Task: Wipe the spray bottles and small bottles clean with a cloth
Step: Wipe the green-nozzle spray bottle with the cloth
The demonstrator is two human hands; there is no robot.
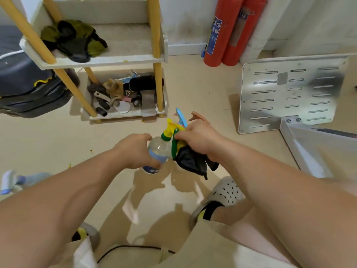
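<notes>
My left hand (136, 150) grips a clear spray bottle (158, 149) with a blue label and a yellow and green spray head, held above the floor. My right hand (199, 139) holds a dark cloth (191, 162) bunched against the bottle's green trigger and head. Behind my right hand stand two other spray bottles, one with a blue head (181, 118) and one with an orange-brown head (197, 116), mostly hidden. A blurred white and blue bottle (13, 182) lies on the floor at the far left.
A white shelf rack with yellow posts (123, 60) stands ahead, with dark and green cloths (74, 40) on its upper shelf and clutter below. Two red fire extinguishers (228, 31) lean at the wall. A slotted metal panel (289, 93) stands right. A dark bag (27, 88) sits left.
</notes>
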